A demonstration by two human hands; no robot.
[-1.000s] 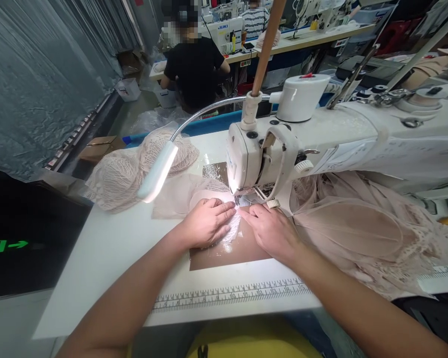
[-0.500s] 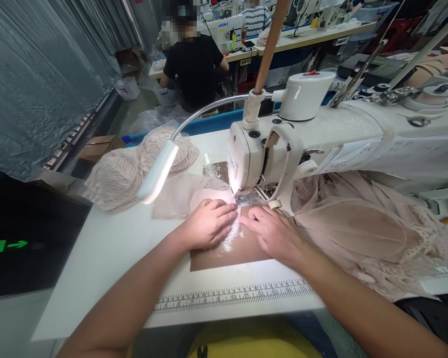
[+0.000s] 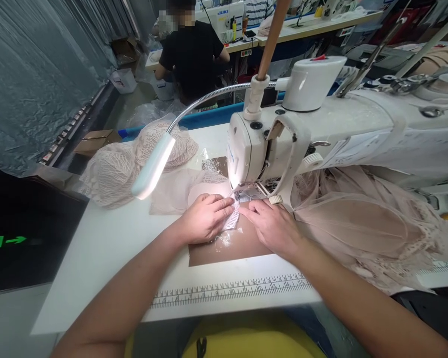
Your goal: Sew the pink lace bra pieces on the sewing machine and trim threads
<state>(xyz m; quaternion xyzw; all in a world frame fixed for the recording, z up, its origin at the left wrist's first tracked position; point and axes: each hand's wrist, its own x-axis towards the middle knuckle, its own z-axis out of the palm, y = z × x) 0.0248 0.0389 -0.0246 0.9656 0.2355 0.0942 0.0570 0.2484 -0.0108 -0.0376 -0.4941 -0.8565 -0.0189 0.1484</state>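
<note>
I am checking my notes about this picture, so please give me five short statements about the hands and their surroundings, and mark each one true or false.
1. The left hand lies on pale fabric. True.
2. The lamp is at the picture's right edge. False: it is left of the sewing machine.
3. A measuring scale runs along the table's near edge. True.
4. The right hand touches the lamp. False: it is low, beside the pale fabric.
5. The person in front wears a black top. True.
</note>
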